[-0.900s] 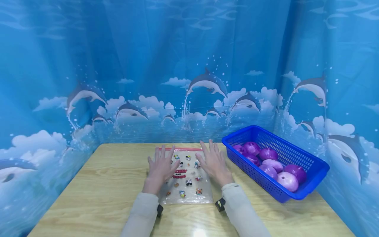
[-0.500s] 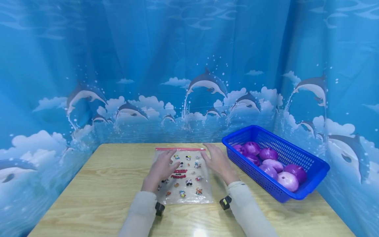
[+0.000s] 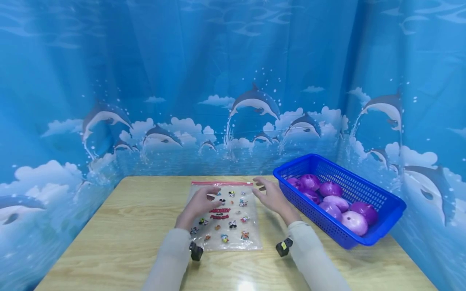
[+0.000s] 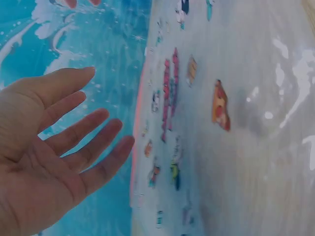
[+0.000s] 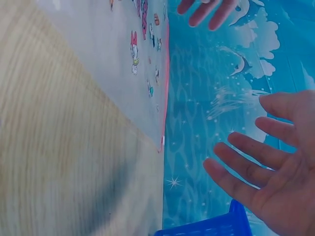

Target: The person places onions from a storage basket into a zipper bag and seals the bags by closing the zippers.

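Observation:
A clear zip bag (image 3: pixel 233 238) printed with small cartoon figures and red lettering lies flat on the table, its red zip edge (image 3: pixel 222 183) at the far side. Over the bag's left part is my left hand (image 3: pixel 199 205), fingers relaxed and holding nothing. My right hand (image 3: pixel 274 198) hovers by the bag's right edge, between it and the basket, also with nothing in it. Both wrist views show spread, loosely bent fingers, as on the left hand (image 4: pixel 59 157) and the right hand (image 5: pixel 275 167), with the bag (image 4: pixel 246 162) beyond.
A blue plastic basket (image 3: pixel 336 232) with several purple onions (image 3: pixel 354 222) stands on the right of the wooden table (image 3: pixel 120 234). Blue curtains (image 3: pixel 182 81) printed with dolphins hang behind the table and at both sides.
Both hands have lifted off the bag and drawn apart, the right one moving right towards the basket. Their fingers have gone from flat and spread to relaxed. The bag lies where it was.

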Available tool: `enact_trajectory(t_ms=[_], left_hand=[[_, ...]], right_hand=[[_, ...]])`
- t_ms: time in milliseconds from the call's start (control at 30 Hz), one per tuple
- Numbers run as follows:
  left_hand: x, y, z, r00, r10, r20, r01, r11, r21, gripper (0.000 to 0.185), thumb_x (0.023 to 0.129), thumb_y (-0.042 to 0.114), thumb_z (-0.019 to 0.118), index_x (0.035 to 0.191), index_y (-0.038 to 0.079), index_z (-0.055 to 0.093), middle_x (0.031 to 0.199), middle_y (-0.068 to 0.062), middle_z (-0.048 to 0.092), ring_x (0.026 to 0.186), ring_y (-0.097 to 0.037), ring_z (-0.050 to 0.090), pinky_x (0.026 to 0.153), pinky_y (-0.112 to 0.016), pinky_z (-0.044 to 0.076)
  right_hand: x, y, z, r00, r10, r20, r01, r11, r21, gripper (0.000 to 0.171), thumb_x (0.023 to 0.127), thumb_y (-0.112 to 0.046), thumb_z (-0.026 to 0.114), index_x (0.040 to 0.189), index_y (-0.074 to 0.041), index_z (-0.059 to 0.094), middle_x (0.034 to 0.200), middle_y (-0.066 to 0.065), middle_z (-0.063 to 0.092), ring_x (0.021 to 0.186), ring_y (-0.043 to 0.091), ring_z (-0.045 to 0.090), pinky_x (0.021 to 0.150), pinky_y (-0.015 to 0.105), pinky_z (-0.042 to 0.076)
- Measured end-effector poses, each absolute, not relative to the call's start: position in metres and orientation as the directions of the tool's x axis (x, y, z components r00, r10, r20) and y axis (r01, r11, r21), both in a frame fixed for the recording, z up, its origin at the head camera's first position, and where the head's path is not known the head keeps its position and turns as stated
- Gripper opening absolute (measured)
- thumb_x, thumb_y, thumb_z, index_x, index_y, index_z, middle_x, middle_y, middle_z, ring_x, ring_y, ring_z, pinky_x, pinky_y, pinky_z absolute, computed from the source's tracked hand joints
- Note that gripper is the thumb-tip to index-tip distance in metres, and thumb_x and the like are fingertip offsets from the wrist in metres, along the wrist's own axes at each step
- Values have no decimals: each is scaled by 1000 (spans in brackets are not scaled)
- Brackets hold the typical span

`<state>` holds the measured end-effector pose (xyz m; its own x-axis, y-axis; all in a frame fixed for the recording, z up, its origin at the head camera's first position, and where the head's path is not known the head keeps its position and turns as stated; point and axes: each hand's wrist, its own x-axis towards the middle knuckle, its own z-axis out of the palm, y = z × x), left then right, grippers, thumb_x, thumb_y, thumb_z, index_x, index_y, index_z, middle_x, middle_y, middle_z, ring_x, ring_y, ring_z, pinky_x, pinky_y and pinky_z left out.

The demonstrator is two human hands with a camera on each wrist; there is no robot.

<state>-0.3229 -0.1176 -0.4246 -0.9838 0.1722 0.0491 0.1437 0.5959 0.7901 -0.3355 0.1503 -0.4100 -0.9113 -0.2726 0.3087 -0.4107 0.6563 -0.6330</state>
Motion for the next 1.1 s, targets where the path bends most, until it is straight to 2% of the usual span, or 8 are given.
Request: enact_trajectory(t_ms=[133,333,500,733,900,1100], left_hand=[[-329,-119,-432,-986,165,31,121,571,812,52,89,11,78,138,7,63,139,-17,65,125,-37,63,106,-52,56],[-335,-116,-439,-992,121,-25,48,565,824,53,85,13,82,136,12,65,143,-14,63,136,-37,57,116,-56,48],[-337,-116,-445,-987,151,-46,40,524,851,58,83,14,85,137,11,64,148,-15,59,142,-40,51,121,-56,42],[-338,-116,-453,-988,147,-37,54,566,823,64,78,15,89,137,11,65,143,-16,63,135,-37,56,119,-56,44],[-336,-111,-458,-994,106,-36,30,562,827,72,71,8,92,137,9,65,146,-16,61,139,-36,55,122,-52,42],[-333,-107,-462,-997,74,-11,35,594,804,79,61,5,95,134,8,67,145,-14,62,140,-36,54,126,-55,35]], right_hand=[[-337,153,-412,-913,-285,292,-408,657,-634,43,101,-16,63,141,0,57,134,27,65,114,42,69,102,55,58],[-337,154,-413,-914,-289,285,-406,647,-645,42,101,-16,63,139,0,59,133,26,67,114,40,70,101,54,59],[-337,155,-412,-915,-287,284,-404,650,-644,40,101,-16,63,138,-1,60,132,26,67,113,40,70,100,53,60],[-338,157,-411,-915,-287,283,-403,656,-639,39,101,-14,63,138,-2,61,131,25,69,113,39,71,100,53,60],[-338,157,-411,-914,-285,288,-405,652,-641,39,100,-13,64,138,-2,61,130,25,69,112,40,71,99,53,60],[-339,158,-412,-907,-295,300,-421,638,-645,39,99,-11,64,137,0,61,129,27,69,110,41,71,97,54,61]])
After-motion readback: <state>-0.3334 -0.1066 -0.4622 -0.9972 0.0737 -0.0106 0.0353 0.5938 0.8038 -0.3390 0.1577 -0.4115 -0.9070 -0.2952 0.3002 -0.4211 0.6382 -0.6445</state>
